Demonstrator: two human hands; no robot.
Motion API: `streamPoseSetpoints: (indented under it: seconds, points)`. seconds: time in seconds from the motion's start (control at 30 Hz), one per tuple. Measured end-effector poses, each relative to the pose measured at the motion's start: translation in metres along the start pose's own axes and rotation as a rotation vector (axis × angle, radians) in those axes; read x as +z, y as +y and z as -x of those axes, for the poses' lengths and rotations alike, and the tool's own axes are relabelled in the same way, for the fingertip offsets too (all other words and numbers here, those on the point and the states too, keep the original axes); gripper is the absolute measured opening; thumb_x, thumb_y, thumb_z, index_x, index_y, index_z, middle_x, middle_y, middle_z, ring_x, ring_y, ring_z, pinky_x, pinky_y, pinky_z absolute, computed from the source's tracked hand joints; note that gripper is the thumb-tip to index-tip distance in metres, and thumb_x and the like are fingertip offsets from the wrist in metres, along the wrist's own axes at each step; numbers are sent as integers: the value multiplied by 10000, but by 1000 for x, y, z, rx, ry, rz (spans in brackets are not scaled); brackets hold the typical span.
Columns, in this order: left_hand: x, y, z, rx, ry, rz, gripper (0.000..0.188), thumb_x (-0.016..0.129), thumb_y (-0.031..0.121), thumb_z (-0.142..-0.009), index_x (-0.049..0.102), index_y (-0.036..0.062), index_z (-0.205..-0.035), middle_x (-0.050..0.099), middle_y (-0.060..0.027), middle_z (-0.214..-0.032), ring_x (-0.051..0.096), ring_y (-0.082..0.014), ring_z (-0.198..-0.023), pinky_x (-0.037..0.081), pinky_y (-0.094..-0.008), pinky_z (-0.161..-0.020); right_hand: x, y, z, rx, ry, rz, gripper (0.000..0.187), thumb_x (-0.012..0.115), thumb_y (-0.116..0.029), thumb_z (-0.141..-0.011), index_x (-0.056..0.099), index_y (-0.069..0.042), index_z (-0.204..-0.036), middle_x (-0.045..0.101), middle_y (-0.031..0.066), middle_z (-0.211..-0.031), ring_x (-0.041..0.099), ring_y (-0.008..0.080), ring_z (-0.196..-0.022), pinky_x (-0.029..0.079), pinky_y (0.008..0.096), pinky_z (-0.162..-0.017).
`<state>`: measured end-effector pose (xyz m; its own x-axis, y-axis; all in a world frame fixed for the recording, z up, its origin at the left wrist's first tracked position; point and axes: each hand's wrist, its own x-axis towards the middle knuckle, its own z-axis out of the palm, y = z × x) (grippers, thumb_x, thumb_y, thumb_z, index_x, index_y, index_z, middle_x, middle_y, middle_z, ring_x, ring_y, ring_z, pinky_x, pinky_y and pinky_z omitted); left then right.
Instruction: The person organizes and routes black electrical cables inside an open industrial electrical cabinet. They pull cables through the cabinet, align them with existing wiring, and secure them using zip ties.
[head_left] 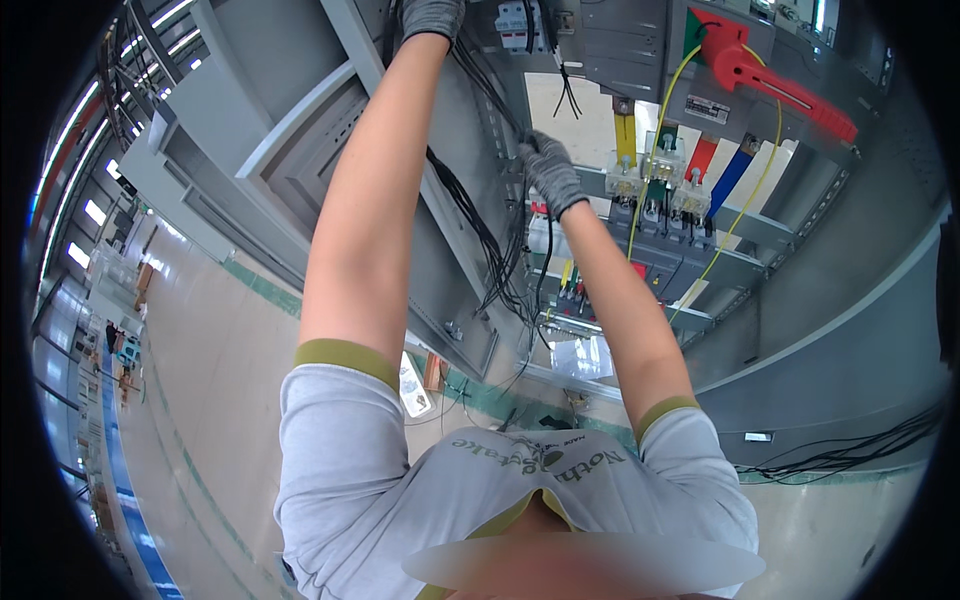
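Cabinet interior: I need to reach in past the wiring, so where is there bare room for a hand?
Bare backplate shows between the black wires and the yellow busbar. Crowded: the wire bundle by the right hand, and the terminals under the red handle.

There is one view, a wide fisheye worn on the person's head. It looks along the person's own chest and both raised arms toward an open electrical cabinet, which stands close in front. Straight edges bend toward the dark round rim. The factory floor curves away at the left, far off. The cabinet's wiring fills the upper middle.
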<state>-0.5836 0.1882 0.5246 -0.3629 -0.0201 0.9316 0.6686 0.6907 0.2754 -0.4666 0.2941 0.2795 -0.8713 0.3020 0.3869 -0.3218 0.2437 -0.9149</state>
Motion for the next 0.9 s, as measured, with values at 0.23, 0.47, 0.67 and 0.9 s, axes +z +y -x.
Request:
streamPoseSetpoints:
  seconds: [0.23, 0.47, 0.67, 0.9]
  points:
    - [37, -28, -8, 81, -351, -136, 433, 342, 267, -962, 495, 10, -1276, 468, -235, -1330, 438, -349, -1254, 348, -402, -1053, -18, -3, -11, -22, -136, 444, 359, 580, -276, -851, 632, -27, -1104, 660, 218, -1003, 625, 339, -991, 477, 388, -883]
    - [58, -31, -32, 17, -467, -213, 406, 340, 183, -952, 471, 16, -1298, 445, -212, -1357, 429, -319, -1269, 345, -384, -1062, 27, -32, -58, -205, 50, 410, 343, 513, -303, -895, 629, -67, -1115, 643, 225, -1021, 597, 398, -988, 470, 449, -878]
    - [65, -28, -39, 35, -417, -281, 340, 402, 160, -924, 571, 34, -1191, 539, -202, -1243, 520, -327, -1166, 427, -394, -970, 53, -34, -92, -8, 158, 469, 367, 491, -391, -902, 640, -111, -1087, 648, 208, -1016, 604, 391, -979, 474, 481, -868]
    - [21, 11, -24, 205, -479, -476, 296, 495, 150, -881, 660, 39, -1101, 613, -215, -1148, 595, -351, -1082, 493, -423, -904, 62, -32, -105, 12, 269, 446, 370, 484, -409, -898, 648, -121, -1062, 656, 207, -978, 615, 386, -962, 481, 484, -854]
